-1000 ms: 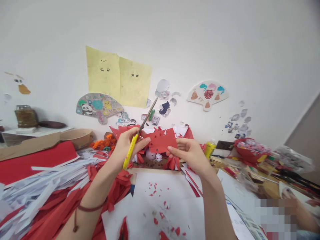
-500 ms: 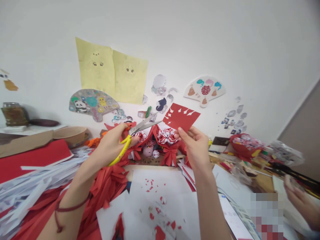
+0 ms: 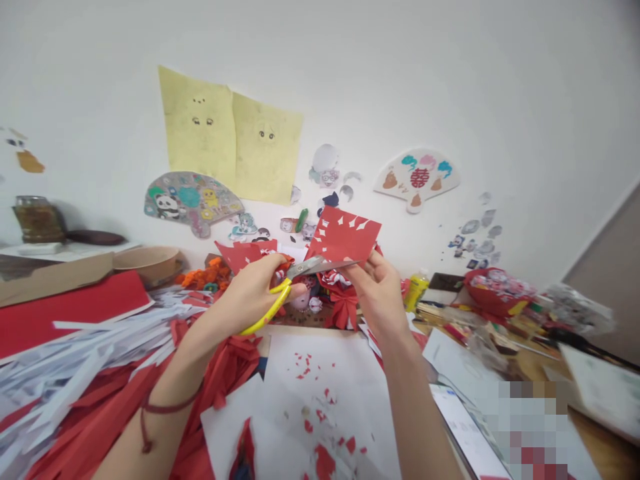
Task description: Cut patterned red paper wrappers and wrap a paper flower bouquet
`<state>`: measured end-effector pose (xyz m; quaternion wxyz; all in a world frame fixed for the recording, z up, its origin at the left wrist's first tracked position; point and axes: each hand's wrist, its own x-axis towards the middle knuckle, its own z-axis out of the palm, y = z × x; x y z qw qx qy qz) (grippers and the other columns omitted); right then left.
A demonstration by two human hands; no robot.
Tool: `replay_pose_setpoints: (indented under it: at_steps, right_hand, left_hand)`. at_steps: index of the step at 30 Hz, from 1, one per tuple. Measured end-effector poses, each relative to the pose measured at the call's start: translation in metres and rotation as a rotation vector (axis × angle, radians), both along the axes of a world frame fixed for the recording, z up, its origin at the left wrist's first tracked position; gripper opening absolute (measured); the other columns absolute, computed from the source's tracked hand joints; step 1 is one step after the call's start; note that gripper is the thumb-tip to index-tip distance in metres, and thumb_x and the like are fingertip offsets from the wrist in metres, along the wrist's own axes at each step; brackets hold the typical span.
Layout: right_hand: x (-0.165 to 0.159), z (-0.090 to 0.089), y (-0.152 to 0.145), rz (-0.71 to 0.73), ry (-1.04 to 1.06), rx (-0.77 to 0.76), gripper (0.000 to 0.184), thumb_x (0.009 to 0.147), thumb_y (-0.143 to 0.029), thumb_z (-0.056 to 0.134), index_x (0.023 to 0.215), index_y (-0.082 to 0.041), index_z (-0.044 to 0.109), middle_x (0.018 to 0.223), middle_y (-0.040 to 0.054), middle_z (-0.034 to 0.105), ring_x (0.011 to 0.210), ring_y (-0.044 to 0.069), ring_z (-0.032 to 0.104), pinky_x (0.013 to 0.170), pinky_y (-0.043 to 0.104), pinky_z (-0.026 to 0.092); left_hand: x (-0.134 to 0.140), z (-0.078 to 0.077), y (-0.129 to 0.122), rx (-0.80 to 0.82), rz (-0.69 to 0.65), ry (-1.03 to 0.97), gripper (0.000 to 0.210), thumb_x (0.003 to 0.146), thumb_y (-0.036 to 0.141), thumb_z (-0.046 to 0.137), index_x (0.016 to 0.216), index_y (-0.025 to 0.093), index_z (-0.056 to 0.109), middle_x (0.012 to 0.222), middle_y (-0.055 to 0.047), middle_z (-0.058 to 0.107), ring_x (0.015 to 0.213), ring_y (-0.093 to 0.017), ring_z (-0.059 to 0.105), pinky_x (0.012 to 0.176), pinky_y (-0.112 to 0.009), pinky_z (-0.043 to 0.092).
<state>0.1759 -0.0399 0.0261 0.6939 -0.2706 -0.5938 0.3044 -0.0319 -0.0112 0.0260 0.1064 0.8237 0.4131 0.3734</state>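
Note:
My left hand (image 3: 253, 293) is closed around the yellow handles of a pair of scissors (image 3: 273, 315), fingers and thumb through the loops. The blades lie across the lower edge of a red paper piece (image 3: 350, 237), slightly apart, their tips close to my right fingers. Small pointed cut-outs line the left and upper edges of this paper. It is pinched at its lower right corner between the thumb and fingers of my right hand (image 3: 377, 290). Below, white sheets (image 3: 285, 360) on the table carry several red paper scraps (image 3: 325, 460).
White paper strips (image 3: 75, 360) and red folded paper (image 3: 220, 373) pile up at left. Paper flower bouquets (image 3: 495, 290) stand along the wall, with a yellow bottle (image 3: 416, 291) nearby. A phone (image 3: 470, 427) lies at right. Two painted fans (image 3: 417, 179) hang on the wall.
The scissors have moved right and down onto the paper's lower edge. My right hand and the red paper have shifted left. Another person's hand at the right has left the view.

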Motion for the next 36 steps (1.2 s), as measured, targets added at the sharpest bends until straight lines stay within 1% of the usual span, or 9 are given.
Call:
replay_pose_setpoints:
  at_steps: [4, 13, 19, 24, 30, 33, 36]
  right_hand:
    - [-0.0003, 0.0001, -0.0004, -0.03, -0.03, 0.009, 0.036, 0.081, -0.033, 0.071, 0.115, -0.023, 0.065, 0.119, 0.0065, 0.07, 0.108, 0.021, 0.067, 0.1, 0.039, 0.051]
    - [0.0017, -0.0011, -0.0008, -0.049, -0.082, 0.044, 0.026, 0.08, -0.03, 0.071, 0.104, -0.021, 0.068, 0.111, 0.0051, 0.073, 0.103, 0.021, 0.068, 0.096, 0.037, 0.052]
    - [0.0012, -0.0018, -0.0013, -0.063, -0.103, 0.065, 0.027, 0.081, -0.027, 0.069, 0.107, -0.022, 0.068, 0.108, 0.0049, 0.073, 0.1, 0.02, 0.068, 0.088, 0.034, 0.055]
    - [-0.0004, -0.0016, -0.0015, -0.09, -0.107, 0.082, 0.026, 0.081, -0.027, 0.069, 0.106, -0.022, 0.07, 0.11, 0.0046, 0.073, 0.102, 0.021, 0.068, 0.092, 0.036, 0.054]
    - [-0.002, -0.0008, -0.0034, -0.104, -0.105, 0.076, 0.027, 0.081, -0.029, 0.069, 0.107, -0.022, 0.069, 0.112, 0.0052, 0.073, 0.102, 0.021, 0.068, 0.093, 0.036, 0.053]
    - [-0.0038, -0.0013, -0.0034, -0.103, -0.081, 0.069, 0.03, 0.081, -0.031, 0.07, 0.11, -0.022, 0.069, 0.112, 0.0056, 0.073, 0.103, 0.021, 0.068, 0.095, 0.037, 0.053]
    - [-0.0071, -0.0025, -0.002, -0.109, -0.04, 0.076, 0.031, 0.081, -0.03, 0.07, 0.111, -0.022, 0.068, 0.113, 0.006, 0.072, 0.105, 0.021, 0.067, 0.096, 0.037, 0.052]
  left_hand:
    - [0.0016, -0.0009, 0.0, 0.016, -0.025, -0.001, 0.025, 0.082, 0.044, 0.057, 0.09, 0.021, 0.053, 0.087, -0.002, 0.06, 0.074, -0.019, 0.053, 0.067, -0.029, 0.038]
    - [0.0035, 0.003, -0.0056, 0.0, -0.011, -0.011, 0.032, 0.082, 0.053, 0.056, 0.087, 0.021, 0.052, 0.085, -0.002, 0.058, 0.073, -0.019, 0.052, 0.065, -0.029, 0.036]
    - [0.003, 0.0048, -0.0087, -0.018, -0.008, -0.032, 0.036, 0.082, 0.057, 0.056, 0.083, 0.021, 0.049, 0.083, 0.0, 0.056, 0.071, -0.018, 0.05, 0.063, -0.028, 0.034]
    - [0.0032, 0.0047, -0.0078, -0.026, -0.017, -0.043, 0.038, 0.081, 0.058, 0.057, 0.081, 0.022, 0.047, 0.08, 0.001, 0.054, 0.069, -0.017, 0.049, 0.062, -0.028, 0.034]
    - [0.0034, 0.003, -0.0073, -0.023, -0.03, -0.048, 0.038, 0.081, 0.058, 0.057, 0.079, 0.022, 0.046, 0.077, 0.001, 0.053, 0.068, -0.017, 0.049, 0.061, -0.027, 0.033]
    - [0.004, 0.0023, -0.0068, -0.025, -0.028, -0.051, 0.037, 0.081, 0.057, 0.057, 0.079, 0.022, 0.045, 0.075, 0.002, 0.053, 0.067, -0.017, 0.048, 0.06, -0.027, 0.033]
    - [0.0052, 0.0015, -0.006, -0.009, -0.044, -0.067, 0.034, 0.082, 0.054, 0.057, 0.082, 0.021, 0.047, 0.078, 0.001, 0.055, 0.069, -0.017, 0.049, 0.062, -0.027, 0.034]
